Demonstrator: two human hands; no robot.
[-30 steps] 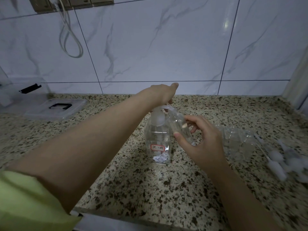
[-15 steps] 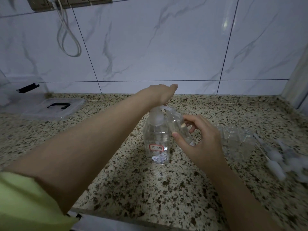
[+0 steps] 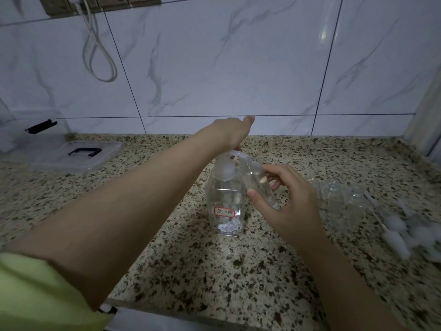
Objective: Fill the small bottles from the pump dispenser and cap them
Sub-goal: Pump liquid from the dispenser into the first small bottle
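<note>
A clear pump dispenser [image 3: 225, 204] with a red-framed label stands in the middle of the speckled countertop [image 3: 214, 271]. My left hand [image 3: 230, 133] rests on top of its white pump head, fingers extended toward the wall. In my right hand [image 3: 290, 201] I hold a small clear bottle [image 3: 259, 186] between thumb and fingers, tilted, with its mouth under the pump spout. Several more small clear bottles [image 3: 338, 194] stand to the right of that hand. White spray caps [image 3: 401, 231] lie in a blurred heap at the far right.
A clear plastic box lid [image 3: 78, 155] with a black handle lies at the back left, beside a clear box [image 3: 28, 130]. A white cable [image 3: 97, 48] hangs from a wall socket. The tiled wall closes the back; the counter's front edge runs near me.
Both hands and the small bottle keep almost the same pose on the dispenser. The view has shifted slightly.
</note>
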